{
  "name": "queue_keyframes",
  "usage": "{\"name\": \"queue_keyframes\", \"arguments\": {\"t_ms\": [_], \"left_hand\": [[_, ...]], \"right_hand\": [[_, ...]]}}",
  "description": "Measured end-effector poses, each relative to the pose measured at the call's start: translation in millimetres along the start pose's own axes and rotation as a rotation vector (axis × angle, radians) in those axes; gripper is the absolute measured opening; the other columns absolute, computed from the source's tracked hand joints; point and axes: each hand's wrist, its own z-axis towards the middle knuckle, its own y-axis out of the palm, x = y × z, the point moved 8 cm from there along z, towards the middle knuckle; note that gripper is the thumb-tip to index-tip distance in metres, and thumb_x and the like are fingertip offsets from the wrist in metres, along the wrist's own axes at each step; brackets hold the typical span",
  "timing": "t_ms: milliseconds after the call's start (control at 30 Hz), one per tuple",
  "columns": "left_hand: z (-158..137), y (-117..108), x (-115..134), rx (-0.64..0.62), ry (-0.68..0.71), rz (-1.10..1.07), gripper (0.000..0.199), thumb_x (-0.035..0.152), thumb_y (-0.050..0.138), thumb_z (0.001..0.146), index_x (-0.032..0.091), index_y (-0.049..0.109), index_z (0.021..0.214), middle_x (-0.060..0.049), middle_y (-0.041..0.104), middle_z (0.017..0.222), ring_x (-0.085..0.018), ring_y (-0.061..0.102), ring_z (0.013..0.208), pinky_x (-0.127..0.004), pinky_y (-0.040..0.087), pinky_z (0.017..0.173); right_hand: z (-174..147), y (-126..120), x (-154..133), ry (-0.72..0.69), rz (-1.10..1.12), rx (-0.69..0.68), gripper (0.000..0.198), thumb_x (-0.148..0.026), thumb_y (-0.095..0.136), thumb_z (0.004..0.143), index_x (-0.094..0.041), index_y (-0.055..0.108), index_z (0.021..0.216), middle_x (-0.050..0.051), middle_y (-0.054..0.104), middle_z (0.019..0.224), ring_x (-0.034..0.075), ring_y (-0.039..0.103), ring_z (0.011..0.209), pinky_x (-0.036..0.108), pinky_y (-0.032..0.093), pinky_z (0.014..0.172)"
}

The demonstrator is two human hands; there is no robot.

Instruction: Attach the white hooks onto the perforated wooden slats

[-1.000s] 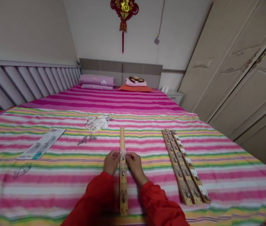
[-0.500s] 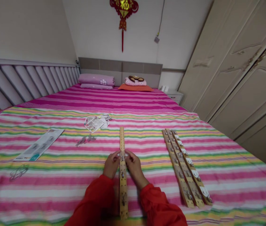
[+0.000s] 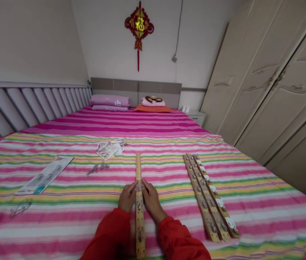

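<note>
The left hand (image 3: 126, 196) is lying along the left edge of a long, narrow, yellowish strip (image 3: 139, 218), wooden by its look and dotted with small dark holes, while the right hand (image 3: 151, 198) is lying along its right edge. Both hands are keeping a narrow shape, thumbs and fingers drawn together and meeting the strip near a small, clear-and-metallic fitting (image 3: 139, 188); whether either is pinching that fitting or only touching it, I cannot tell.

The strip is running lengthwise between the hands, its long axis pointing straight away from the person. Neither hand is sitting clearly nearer to it. Beyond the fingertips, its far end is showing bare, perforated wood; on the near side of the hands, more shiny metal fittings are sitting along it.

Out to the right of the right hand, well apart, three similar yellowish-brown strips (image 3: 206, 196) are lying side by side, slanting, with metal fittings along them and white curved pieces on the outermost; the right hand is the nearer one to these. Ahead and to the left of the left hand, a few small grey hook-like pieces (image 3: 98, 168) are lying loose, with a heap of clear and white packets (image 3: 111, 148) beyond them. Farther left, a flat, pale package with a teal corner (image 3: 44, 176) is resting beside thin grey wire loops (image 3: 21, 207).
</note>
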Motion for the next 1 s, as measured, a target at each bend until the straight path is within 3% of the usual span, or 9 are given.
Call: {"name": "queue_keyframes", "arguments": {"t_ms": [67, 200, 333, 700, 1000], "left_hand": [[-1, -1, -1, 0.022, -0.010, 0.019, 0.041, 0.036, 0.051, 0.076, 0.017, 0.069, 0.109, -0.007, 0.066, 0.087, -0.022, 0.061, 0.087, -0.038, 0.048, 0.085], [-1, -1, 3, 0.012, -0.001, 0.071, 0.035, 0.032, 0.051, 0.076, 0.018, 0.071, 0.101, -0.007, 0.067, 0.085, -0.021, 0.062, 0.089, -0.038, 0.047, 0.089], [-7, 0, 8, 0.014, 0.020, 0.068, 0.033, 0.033, 0.049, 0.077, 0.021, 0.073, 0.097, -0.006, 0.066, 0.084, -0.021, 0.062, 0.089, -0.038, 0.048, 0.089], [-38, 8, 23, -0.082, 0.107, 0.047, 0.039, 0.044, 0.049, 0.079, 0.020, 0.073, 0.097, -0.009, 0.067, 0.086, -0.022, 0.063, 0.088, -0.039, 0.050, 0.085], [-66, 5, 35, -0.114, 0.110, 0.041, 0.035, 0.043, 0.053, 0.079, 0.021, 0.073, 0.097, -0.009, 0.066, 0.085, -0.022, 0.062, 0.084, -0.037, 0.051, 0.078]], "right_hand": [[-1, 0, -5, -0.003, -0.022, -0.003, 0.034, -0.020, 0.047, 0.085, -0.021, 0.067, 0.113, 0.007, 0.067, 0.093, 0.021, 0.060, 0.089, 0.032, 0.046, 0.082], [-2, 3, -13, 0.008, -0.104, -0.051, 0.032, -0.018, 0.043, 0.084, -0.020, 0.073, 0.096, 0.004, 0.062, 0.072, 0.019, 0.058, 0.072, 0.029, 0.047, 0.070], [-7, 2, -17, 0.011, -0.124, -0.034, 0.033, -0.018, 0.041, 0.084, -0.019, 0.074, 0.085, 0.004, 0.060, 0.069, 0.020, 0.057, 0.071, 0.029, 0.045, 0.068], [-43, -12, -15, -0.007, -0.126, 0.042, 0.034, -0.016, 0.039, 0.083, -0.017, 0.072, 0.090, 0.008, 0.066, 0.080, 0.022, 0.059, 0.078, 0.032, 0.046, 0.074], [-68, -26, -26, 0.019, -0.008, 0.030, 0.030, -0.020, 0.045, 0.080, -0.020, 0.074, 0.087, 0.007, 0.065, 0.075, 0.022, 0.060, 0.073, 0.032, 0.047, 0.069]]}}
